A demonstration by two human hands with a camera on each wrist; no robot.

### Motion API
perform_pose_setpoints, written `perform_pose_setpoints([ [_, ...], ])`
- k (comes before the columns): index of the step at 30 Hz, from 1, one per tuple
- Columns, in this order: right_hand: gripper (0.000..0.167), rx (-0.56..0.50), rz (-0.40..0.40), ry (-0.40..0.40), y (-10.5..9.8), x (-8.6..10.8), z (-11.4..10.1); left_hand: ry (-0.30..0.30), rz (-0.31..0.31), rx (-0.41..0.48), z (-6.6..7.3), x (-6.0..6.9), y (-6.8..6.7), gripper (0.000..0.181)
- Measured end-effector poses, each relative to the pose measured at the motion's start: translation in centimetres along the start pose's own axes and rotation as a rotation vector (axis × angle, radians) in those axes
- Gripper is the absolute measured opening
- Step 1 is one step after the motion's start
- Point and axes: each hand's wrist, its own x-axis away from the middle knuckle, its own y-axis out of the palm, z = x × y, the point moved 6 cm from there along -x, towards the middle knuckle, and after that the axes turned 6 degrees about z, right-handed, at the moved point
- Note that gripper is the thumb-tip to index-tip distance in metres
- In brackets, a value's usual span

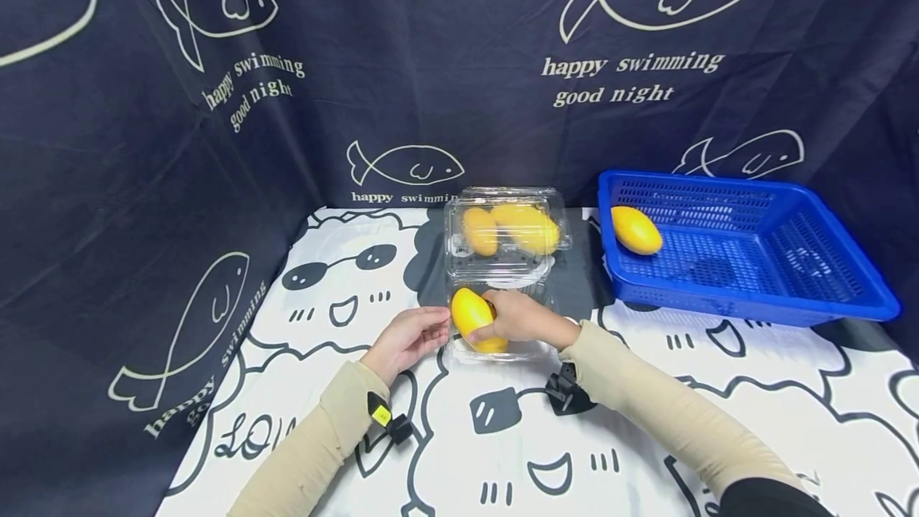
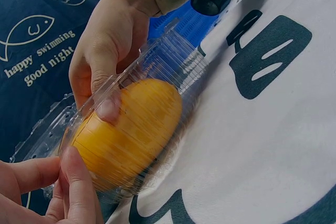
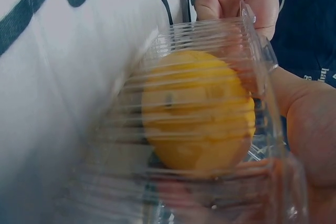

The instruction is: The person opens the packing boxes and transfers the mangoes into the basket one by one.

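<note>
Yellow mango (image 1: 471, 311) sits in the clear plastic clamshell box (image 1: 531, 357) at the middle of the table. My right hand (image 1: 518, 316) grips this mango from the right, thumb on its near side. At the box's left side, my left hand (image 1: 412, 339) pinches the rim between thumb and fingers. Through the clear wall the left wrist view shows the mango (image 2: 142, 124) and the right thumb upon it. In the right wrist view the ribbed wall blurs the mango (image 3: 197, 111) and covers part of the right fingers.
Behind the box, more mangoes (image 1: 479, 231) show through clear plastic; overlapping layers hide which box holds them. A blue basket (image 1: 747, 305) stands at the right with one mango (image 1: 636, 230) in its left end. Dark fabric walls (image 1: 431, 102) bound the table's back and left.
</note>
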Motion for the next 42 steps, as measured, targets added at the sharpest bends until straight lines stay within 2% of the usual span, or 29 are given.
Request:
perform_pose_setpoints([
  [6,0.057,0.003,0.017,0.004,-0.1,0.0,-0.2,0.02,-0.011,0.007,0.1,-0.1,0.2,0.028],
  [14,0.054,-0.004,0.034,-0.001,-0.2,0.2,-0.6,0.016,-0.011,0.005,0.1,0.0,0.1,0.026],
  [27,0.062,0.06,0.028,-0.013,-0.6,0.1,-0.3,0.009,0.003,-0.005,-0.2,-0.2,-0.1,0.03],
  [35,0.059,0.052,0.031,-0.02,-2.0,0.4,-0.2,0.02,-0.012,-0.002,-0.1,-0.1,-0.1,0.033],
  [42,0.067,0.075,0.059,-0.034,-3.9,0.6,0.0,0.022,-0.022,-0.006,0.0,-0.2,-0.1,0.036],
])
